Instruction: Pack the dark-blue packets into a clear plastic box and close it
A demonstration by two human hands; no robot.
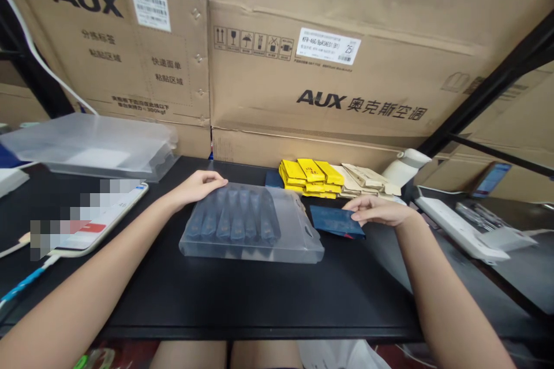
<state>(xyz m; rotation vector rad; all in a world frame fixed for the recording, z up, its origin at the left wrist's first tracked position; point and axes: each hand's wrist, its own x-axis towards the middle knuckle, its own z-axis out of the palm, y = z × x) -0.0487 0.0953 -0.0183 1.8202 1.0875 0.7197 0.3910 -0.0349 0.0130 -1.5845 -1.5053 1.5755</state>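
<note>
A clear frosted plastic case (298,236) lies flat on the black table. Through its lid show several dark blue packets (237,213), lined up side by side in its left and middle part. My left hand (201,184) grips the far left corner of the case, fingers curled over its edge. To the right of the case, my right hand (372,209) pinches another dark blue packet (335,221) between thumb and fingers. That packet is held just above or on the table; I cannot tell which.
Stacked yellow packets (309,176) and beige packets (363,177) sit behind, beside a white bottle (407,166). A phone (108,216) with a cable and more clear cases (99,144) are at left. A white power strip (461,228) lies right. Large cardboard boxes (268,86) wall the back.
</note>
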